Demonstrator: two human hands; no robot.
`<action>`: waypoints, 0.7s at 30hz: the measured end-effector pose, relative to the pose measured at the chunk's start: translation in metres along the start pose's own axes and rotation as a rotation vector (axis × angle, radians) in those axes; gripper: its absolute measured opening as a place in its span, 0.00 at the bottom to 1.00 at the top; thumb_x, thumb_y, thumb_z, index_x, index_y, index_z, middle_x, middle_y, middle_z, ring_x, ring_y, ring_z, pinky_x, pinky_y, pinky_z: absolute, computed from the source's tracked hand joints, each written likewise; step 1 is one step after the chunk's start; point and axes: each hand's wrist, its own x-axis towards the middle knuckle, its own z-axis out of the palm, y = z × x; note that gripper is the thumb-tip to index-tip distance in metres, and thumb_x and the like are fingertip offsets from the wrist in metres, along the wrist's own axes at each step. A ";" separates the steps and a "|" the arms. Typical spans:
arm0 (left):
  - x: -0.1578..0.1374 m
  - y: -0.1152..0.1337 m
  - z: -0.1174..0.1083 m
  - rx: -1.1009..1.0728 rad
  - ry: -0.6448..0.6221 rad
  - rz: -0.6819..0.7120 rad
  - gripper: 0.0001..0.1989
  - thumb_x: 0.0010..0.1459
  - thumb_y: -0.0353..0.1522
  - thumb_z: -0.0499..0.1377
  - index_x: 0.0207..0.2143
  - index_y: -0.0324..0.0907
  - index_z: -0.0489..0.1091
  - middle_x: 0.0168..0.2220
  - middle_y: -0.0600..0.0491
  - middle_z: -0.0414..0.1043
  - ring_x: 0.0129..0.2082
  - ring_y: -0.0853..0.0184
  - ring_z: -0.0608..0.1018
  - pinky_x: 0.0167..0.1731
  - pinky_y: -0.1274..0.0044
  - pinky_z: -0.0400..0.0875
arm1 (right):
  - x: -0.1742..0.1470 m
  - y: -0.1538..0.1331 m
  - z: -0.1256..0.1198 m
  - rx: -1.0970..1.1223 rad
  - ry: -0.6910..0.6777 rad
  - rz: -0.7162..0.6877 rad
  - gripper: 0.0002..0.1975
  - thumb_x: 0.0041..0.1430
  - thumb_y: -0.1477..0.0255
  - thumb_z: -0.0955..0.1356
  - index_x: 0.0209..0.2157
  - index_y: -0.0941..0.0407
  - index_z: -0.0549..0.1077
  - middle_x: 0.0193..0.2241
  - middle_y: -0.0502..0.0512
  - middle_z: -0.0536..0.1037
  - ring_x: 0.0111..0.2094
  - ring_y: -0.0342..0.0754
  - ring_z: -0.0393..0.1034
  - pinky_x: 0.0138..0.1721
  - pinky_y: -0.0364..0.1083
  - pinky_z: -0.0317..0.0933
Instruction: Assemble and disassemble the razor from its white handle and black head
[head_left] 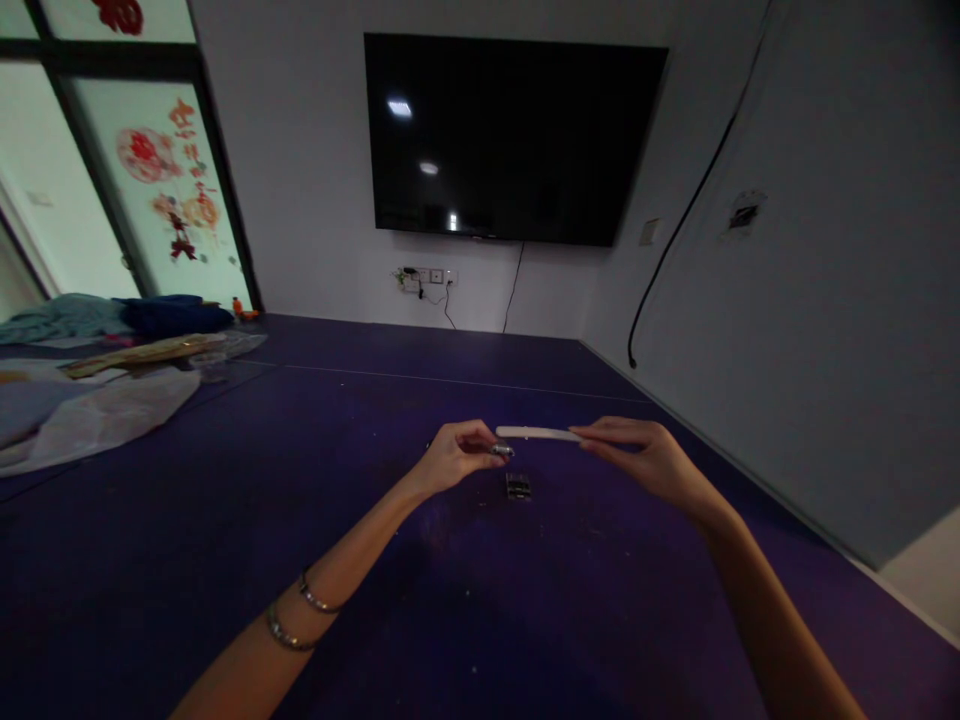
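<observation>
My left hand [454, 460] pinches a small silvery metal piece [502, 450] between thumb and fingers; its exact kind is too small to make out. Between the thumb and fingertips of my right hand [637, 450] is a slim white stick [536, 433], held nearly level. The stick's left end reaches to the fingertips of my left hand, just above the metal piece; whether they touch I cannot tell. Below both hands, a small dark, flat, square-looking item [517, 487] with lighter marks lies on the purple surface [420, 640].
Cloth [176, 314] and crumpled clear plastic sheeting [112, 415] lie at the left, with a small orange bottle [238, 306] behind. A television [517, 140] hangs on the far wall above sockets. A black cable [694, 195] dangles along the right wall.
</observation>
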 end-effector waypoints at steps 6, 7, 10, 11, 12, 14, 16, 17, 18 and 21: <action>-0.001 0.003 0.001 -0.028 -0.001 -0.010 0.10 0.41 0.29 0.66 0.25 0.37 0.67 0.27 0.52 0.75 0.29 0.69 0.76 0.33 0.76 0.69 | -0.001 -0.004 -0.001 0.005 -0.023 -0.026 0.13 0.55 0.63 0.65 0.39 0.51 0.77 0.32 0.54 0.78 0.34 0.47 0.71 0.35 0.46 0.64; -0.002 0.003 0.001 -0.030 -0.001 -0.012 0.10 0.41 0.29 0.66 0.25 0.37 0.67 0.27 0.52 0.75 0.29 0.69 0.76 0.33 0.76 0.69 | -0.001 -0.004 -0.001 0.005 -0.024 -0.028 0.13 0.55 0.63 0.65 0.39 0.51 0.77 0.32 0.54 0.78 0.34 0.47 0.71 0.35 0.46 0.64; -0.002 0.005 0.000 -0.030 -0.014 0.000 0.09 0.42 0.29 0.66 0.25 0.37 0.67 0.28 0.52 0.75 0.30 0.69 0.76 0.34 0.76 0.69 | -0.001 -0.004 -0.001 -0.008 0.023 0.000 0.13 0.55 0.63 0.65 0.39 0.52 0.77 0.31 0.55 0.78 0.33 0.48 0.71 0.35 0.46 0.64; -0.002 0.006 -0.001 -0.030 -0.019 0.005 0.09 0.42 0.29 0.66 0.25 0.37 0.67 0.28 0.51 0.75 0.29 0.70 0.76 0.34 0.76 0.69 | -0.002 -0.005 -0.001 -0.008 0.036 0.007 0.13 0.54 0.63 0.65 0.39 0.52 0.77 0.31 0.55 0.78 0.33 0.48 0.71 0.34 0.46 0.64; -0.002 0.006 -0.002 -0.032 -0.021 0.007 0.09 0.42 0.29 0.66 0.25 0.37 0.67 0.28 0.52 0.75 0.29 0.70 0.76 0.34 0.76 0.70 | -0.002 -0.005 -0.001 -0.005 0.037 0.008 0.13 0.54 0.63 0.65 0.39 0.52 0.77 0.32 0.55 0.78 0.33 0.48 0.71 0.35 0.46 0.64; -0.001 0.006 -0.002 -0.042 -0.018 0.009 0.10 0.41 0.29 0.66 0.25 0.37 0.67 0.27 0.52 0.75 0.28 0.70 0.76 0.33 0.76 0.70 | -0.003 -0.008 0.000 0.008 0.011 -0.010 0.13 0.55 0.63 0.65 0.39 0.51 0.77 0.32 0.55 0.78 0.34 0.48 0.71 0.35 0.46 0.65; -0.001 0.006 -0.002 -0.045 -0.014 0.002 0.11 0.40 0.29 0.67 0.25 0.37 0.67 0.26 0.53 0.75 0.28 0.70 0.76 0.32 0.77 0.70 | -0.003 -0.011 0.002 0.021 -0.022 -0.032 0.13 0.55 0.63 0.65 0.39 0.51 0.77 0.32 0.54 0.78 0.34 0.48 0.71 0.35 0.46 0.65; -0.001 0.006 -0.002 -0.043 -0.013 -0.003 0.11 0.40 0.29 0.67 0.25 0.37 0.67 0.26 0.53 0.75 0.27 0.70 0.76 0.32 0.77 0.70 | -0.003 -0.012 0.003 0.023 -0.031 -0.035 0.13 0.55 0.63 0.65 0.39 0.50 0.77 0.32 0.54 0.78 0.34 0.47 0.71 0.35 0.46 0.65; -0.001 0.006 -0.002 -0.043 -0.014 -0.007 0.10 0.41 0.29 0.67 0.25 0.37 0.67 0.26 0.53 0.75 0.27 0.70 0.76 0.32 0.77 0.69 | -0.003 -0.012 0.003 0.023 -0.025 -0.031 0.13 0.55 0.63 0.65 0.39 0.50 0.76 0.32 0.54 0.78 0.34 0.47 0.72 0.36 0.46 0.65; -0.001 0.004 -0.002 -0.052 -0.025 -0.009 0.10 0.41 0.28 0.66 0.24 0.37 0.66 0.27 0.52 0.75 0.28 0.70 0.76 0.32 0.78 0.69 | -0.003 -0.010 0.005 0.009 0.045 -0.009 0.12 0.55 0.64 0.65 0.39 0.51 0.77 0.33 0.54 0.78 0.35 0.48 0.72 0.36 0.46 0.65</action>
